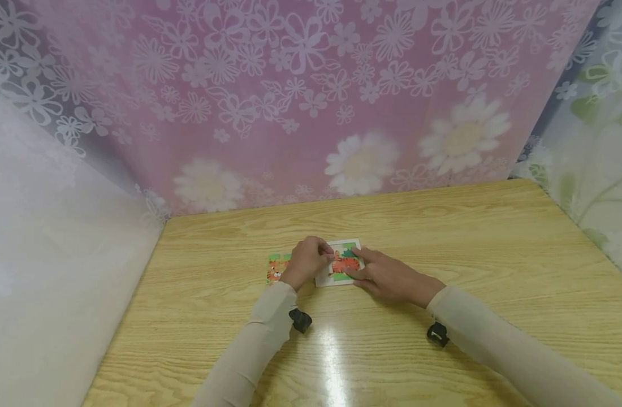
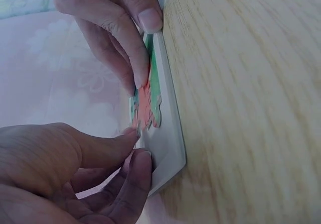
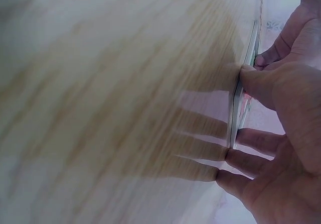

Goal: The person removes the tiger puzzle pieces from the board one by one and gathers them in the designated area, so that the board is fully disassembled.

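A small white puzzle tray (image 1: 325, 280) lies on the table, partly filled with orange and green puzzle pieces (image 1: 348, 264). My left hand (image 1: 307, 261) is over the tray's left side, thumb and forefinger pinching what seems to be a small puzzle piece at the edge of the placed ones; the fingertips mostly hide it. In the left wrist view, bare white tray floor (image 2: 163, 148) shows beside those fingers. From the right, my right hand (image 1: 392, 277) touches the tray with spread, nearly straight fingers (image 3: 256, 161). Its thumb rests at the tray's edge and a finger presses on the pieces.
Loose pieces with an orange animal face (image 1: 275, 272) lie left of the tray, partly behind my left hand. The wooden table (image 1: 214, 316) meets a pink flowered curtain (image 1: 290, 141) at the back. Pale curtains hang at both sides.
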Action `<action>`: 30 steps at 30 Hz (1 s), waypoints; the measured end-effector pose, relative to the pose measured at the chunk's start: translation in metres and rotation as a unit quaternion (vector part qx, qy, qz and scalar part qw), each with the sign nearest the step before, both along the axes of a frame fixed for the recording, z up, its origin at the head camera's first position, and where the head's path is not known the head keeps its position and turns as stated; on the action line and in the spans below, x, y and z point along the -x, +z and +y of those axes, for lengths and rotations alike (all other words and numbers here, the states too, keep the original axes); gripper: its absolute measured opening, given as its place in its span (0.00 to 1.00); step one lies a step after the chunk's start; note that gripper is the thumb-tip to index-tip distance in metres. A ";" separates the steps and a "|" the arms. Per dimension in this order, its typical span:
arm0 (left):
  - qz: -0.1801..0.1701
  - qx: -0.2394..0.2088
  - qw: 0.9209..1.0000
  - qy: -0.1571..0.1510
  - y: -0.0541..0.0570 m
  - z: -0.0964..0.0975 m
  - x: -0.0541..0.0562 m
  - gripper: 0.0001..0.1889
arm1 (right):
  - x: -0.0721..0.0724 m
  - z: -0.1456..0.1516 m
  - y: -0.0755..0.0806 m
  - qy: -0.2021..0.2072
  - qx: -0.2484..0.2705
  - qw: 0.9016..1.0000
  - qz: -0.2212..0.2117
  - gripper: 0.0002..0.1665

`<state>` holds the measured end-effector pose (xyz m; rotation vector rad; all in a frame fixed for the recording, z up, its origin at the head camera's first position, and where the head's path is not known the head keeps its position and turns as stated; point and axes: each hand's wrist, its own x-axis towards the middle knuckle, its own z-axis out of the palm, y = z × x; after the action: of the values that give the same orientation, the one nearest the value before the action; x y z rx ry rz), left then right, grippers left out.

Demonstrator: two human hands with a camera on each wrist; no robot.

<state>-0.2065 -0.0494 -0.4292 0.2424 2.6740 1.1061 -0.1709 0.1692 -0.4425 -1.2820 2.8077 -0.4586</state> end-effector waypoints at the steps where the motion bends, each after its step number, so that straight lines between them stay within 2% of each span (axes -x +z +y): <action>1: -0.003 -0.003 1.000 0.004 0.000 0.000 0.000 0.05 | 0.000 0.000 0.000 0.001 -0.001 1.000 -0.001 0.19; 20: -0.021 -0.052 0.998 0.037 -0.004 -0.003 0.001 0.04 | -0.002 0.000 0.004 0.010 -0.016 1.000 -0.003 0.18; 25: 0.002 -0.060 0.998 0.032 -0.002 -0.006 -0.001 0.04 | -0.002 0.000 0.003 0.009 -0.016 1.000 -0.002 0.17; 30: 0.041 -0.077 0.996 0.013 0.002 -0.016 -0.001 0.04 | -0.003 0.000 0.003 -0.004 -0.015 1.000 -0.014 0.21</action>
<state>-0.2051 -0.0650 -0.4275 0.2869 2.6722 1.3400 -0.1683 0.1687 -0.4395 -1.2503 2.7862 -0.4297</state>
